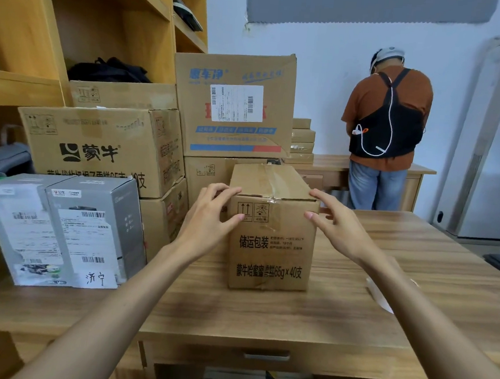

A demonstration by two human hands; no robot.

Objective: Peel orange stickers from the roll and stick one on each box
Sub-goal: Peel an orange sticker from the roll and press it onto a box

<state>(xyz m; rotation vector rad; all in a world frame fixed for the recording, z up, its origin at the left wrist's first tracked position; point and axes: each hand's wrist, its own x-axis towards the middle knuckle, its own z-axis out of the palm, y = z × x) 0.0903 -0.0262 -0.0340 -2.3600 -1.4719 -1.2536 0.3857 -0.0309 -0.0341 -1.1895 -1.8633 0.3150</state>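
Observation:
A brown cardboard box (pixel 271 245) with black printed text stands upright in the middle of the wooden desk (pixel 262 316). Brown tape runs along its top. My left hand (pixel 210 216) grips its upper left corner, fingers over the top edge and thumb on the front face. On the upper right corner rests my right hand (pixel 336 223), fingers spread along the edge and thumb at the front. No orange sticker shows on this box. A white paper-like thing (pixel 379 292) lies on the desk to the right, partly hidden behind my right forearm; I cannot tell what it is.
Two grey product boxes (pixel 69 229) with shipping labels stand at the desk's left. Behind them rise several stacked cardboard boxes (pixel 234 104) and a wooden shelf (pixel 76 26). A person (pixel 384 134) stands with their back to me at a far desk. A white floor unit (pixel 497 143) is at right.

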